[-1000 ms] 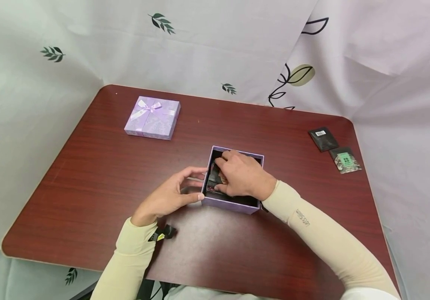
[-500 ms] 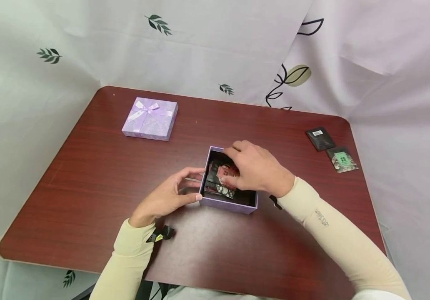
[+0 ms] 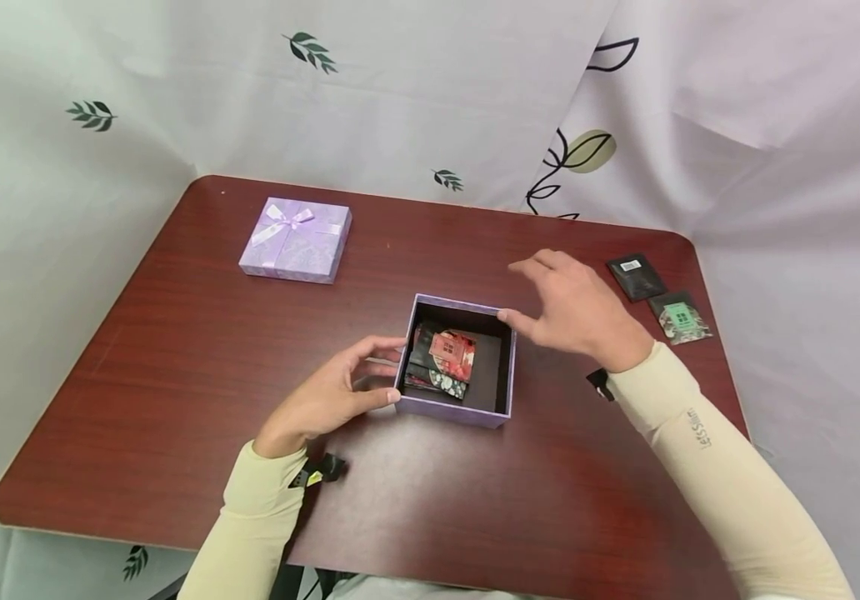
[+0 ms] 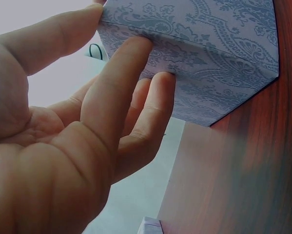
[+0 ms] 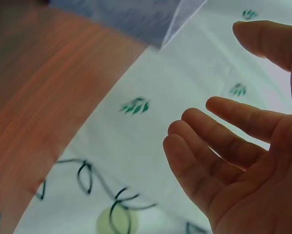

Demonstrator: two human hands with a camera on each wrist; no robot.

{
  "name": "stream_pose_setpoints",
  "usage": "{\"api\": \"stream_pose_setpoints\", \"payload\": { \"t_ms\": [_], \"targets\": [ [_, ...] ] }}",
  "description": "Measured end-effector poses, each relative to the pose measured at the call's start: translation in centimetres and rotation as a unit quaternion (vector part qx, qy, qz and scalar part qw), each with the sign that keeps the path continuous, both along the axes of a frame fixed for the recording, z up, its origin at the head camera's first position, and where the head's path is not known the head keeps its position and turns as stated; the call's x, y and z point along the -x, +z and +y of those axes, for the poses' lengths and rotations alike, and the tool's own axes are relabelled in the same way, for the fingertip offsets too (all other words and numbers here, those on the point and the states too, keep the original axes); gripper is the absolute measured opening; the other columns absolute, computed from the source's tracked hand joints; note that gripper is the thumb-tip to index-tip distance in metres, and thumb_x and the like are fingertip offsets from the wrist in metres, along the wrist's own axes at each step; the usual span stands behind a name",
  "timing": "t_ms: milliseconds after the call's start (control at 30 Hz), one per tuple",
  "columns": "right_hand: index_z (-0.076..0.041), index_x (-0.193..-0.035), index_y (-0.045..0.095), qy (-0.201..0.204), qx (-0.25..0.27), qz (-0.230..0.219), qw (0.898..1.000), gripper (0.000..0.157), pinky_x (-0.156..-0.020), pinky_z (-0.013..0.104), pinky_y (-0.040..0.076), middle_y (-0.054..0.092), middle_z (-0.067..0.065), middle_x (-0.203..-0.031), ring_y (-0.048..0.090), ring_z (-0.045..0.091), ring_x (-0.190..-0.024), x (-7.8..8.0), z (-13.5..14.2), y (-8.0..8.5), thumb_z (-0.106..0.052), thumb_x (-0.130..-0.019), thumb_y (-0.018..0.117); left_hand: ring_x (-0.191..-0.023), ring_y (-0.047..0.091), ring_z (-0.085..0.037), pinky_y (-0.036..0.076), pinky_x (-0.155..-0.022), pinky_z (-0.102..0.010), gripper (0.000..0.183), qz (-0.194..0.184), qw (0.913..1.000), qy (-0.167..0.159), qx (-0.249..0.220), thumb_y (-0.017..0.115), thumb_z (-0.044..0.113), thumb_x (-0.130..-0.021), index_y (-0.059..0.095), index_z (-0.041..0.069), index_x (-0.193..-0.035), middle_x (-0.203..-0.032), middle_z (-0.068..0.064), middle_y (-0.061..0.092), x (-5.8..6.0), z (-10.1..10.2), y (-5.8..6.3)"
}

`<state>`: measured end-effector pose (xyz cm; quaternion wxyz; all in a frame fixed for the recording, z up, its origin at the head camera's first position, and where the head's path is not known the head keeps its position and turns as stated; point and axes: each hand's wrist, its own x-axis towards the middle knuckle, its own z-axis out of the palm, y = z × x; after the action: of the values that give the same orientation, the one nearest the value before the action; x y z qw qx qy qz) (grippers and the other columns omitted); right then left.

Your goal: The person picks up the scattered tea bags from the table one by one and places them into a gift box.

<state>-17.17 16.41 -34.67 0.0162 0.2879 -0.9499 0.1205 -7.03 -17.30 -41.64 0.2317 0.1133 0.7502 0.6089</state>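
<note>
A lidless purple box (image 3: pixel 454 413) with a dark inside stands mid-table. Flat black packets (image 3: pixel 454 354) lie against its left side; the top one carries a red label and red print. My left hand (image 3: pixel 332 387) touches the box's left wall with its fingertips, thumb at the near left corner. The left wrist view shows those fingers (image 4: pixel 160 102) on the patterned wall (image 4: pixel 204 48). Beyond the box's right rim, my right hand (image 3: pixel 576 304) is raised with fingers spread and holds nothing. Nothing lies in its palm (image 5: pixel 262 185) in the right wrist view either.
A lilac lid (image 3: pixel 297 242) with a ribbon bow lies at the back left. Two more packets lie at the back right: a black one with a white label (image 3: pixel 636 277) and one with a green label (image 3: pixel 681 318). Patterned white cloth (image 3: pixel 400 100) hangs behind the table.
My right hand has come up out of the box and moved right, away from the packets, which now show fully. My left hand stays at the box's left side.
</note>
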Motion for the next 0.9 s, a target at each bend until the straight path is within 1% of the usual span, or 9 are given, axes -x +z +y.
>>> {"api": "stream_pose_setpoints", "payload": {
  "t_ms": [100,233,400,567,667,800,900],
  "targets": [
    [-0.004,-0.14,0.064,-0.027,0.009,-0.001,1.0,0.07,-0.106,0.056,0.051,0.065,0.018,-0.134,0.063,0.039,-0.124,0.6,1.4,-0.2,-0.048,-0.088,0.081,-0.135,0.06,-0.038,0.056,-0.095,-0.037,0.07,-0.006,1.0,0.003,-0.003,0.078,0.007,-0.095,0.047,0.015,-0.157,-0.147,-0.017,0.06,-0.1,0.0,0.0],
    [-0.003,-0.141,0.063,-0.057,0.013,-0.02,0.998,0.068,-0.108,0.06,0.047,0.063,0.02,-0.138,0.06,0.042,-0.128,1.2,3.2,-0.3,-0.046,-0.091,0.079,-0.136,0.06,-0.038,0.057,-0.094,-0.034,0.069,-0.011,0.9999,0.004,-0.007,0.078,0.006,-0.095,0.047,0.015,-0.157,-0.147,-0.018,0.06,-0.1,0.0,0.0],
    [-0.002,-0.141,0.062,-0.087,0.019,-0.033,0.996,0.072,-0.108,0.061,0.046,0.065,0.022,-0.137,0.058,0.043,-0.129,2.2,5.5,-0.8,-0.051,-0.091,0.078,-0.136,0.06,-0.038,0.057,-0.095,-0.036,0.069,-0.006,1.0,0.001,-0.002,0.078,0.006,-0.095,0.047,0.015,-0.157,-0.147,-0.017,0.06,-0.1,0.1,0.1],
    [0.001,-0.143,0.06,-0.121,0.018,-0.051,0.991,0.078,-0.108,0.062,0.045,0.064,0.024,-0.136,0.058,0.043,-0.125,3.7,7.8,-1.6,-0.056,-0.091,0.076,-0.135,0.061,-0.038,0.056,-0.096,-0.04,0.069,0.004,1.0,-0.002,0.003,0.079,0.007,-0.095,0.047,0.014,-0.156,-0.148,-0.017,0.06,0.0,0.0,0.1],
    [0.002,-0.143,0.059,-0.144,0.023,-0.059,0.987,0.079,-0.109,0.063,0.042,0.062,0.027,-0.138,0.056,0.045,-0.128,4.7,9.4,-2.1,-0.056,-0.092,0.074,-0.135,0.06,-0.039,0.055,-0.097,-0.042,0.069,0.009,0.9999,-0.003,0.005,0.079,0.008,-0.095,0.048,0.014,-0.156,-0.148,-0.017,0.059,0.0,0.1,0.0],
    [0.004,-0.142,0.059,-0.171,0.035,-0.056,0.983,0.079,-0.112,0.063,0.04,0.061,0.03,-0.14,0.053,0.048,-0.132,5.9,11.7,-2.9,-0.055,-0.092,0.074,-0.135,0.06,-0.041,0.056,-0.097,-0.041,0.07,0.01,0.9999,-0.002,0.0,0.079,0.007,-0.094,0.047,0.012,-0.156,-0.147,-0.018,0.06,0.0,0.1,-0.1],
    [0.006,-0.14,0.059,-0.188,0.044,-0.052,0.98,0.078,-0.111,0.062,0.039,0.063,0.031,-0.136,0.054,0.049,-0.129,6.7,13.4,-3.7,-0.052,-0.092,0.075,-0.135,0.06,-0.042,0.056,-0.095,-0.038,0.07,0.01,0.9999,-0.001,-0.005,0.079,0.006,-0.094,0.047,0.012,-0.156,-0.146,-0.019,0.061,-0.1,0.0,-0.2]
  ]
}}
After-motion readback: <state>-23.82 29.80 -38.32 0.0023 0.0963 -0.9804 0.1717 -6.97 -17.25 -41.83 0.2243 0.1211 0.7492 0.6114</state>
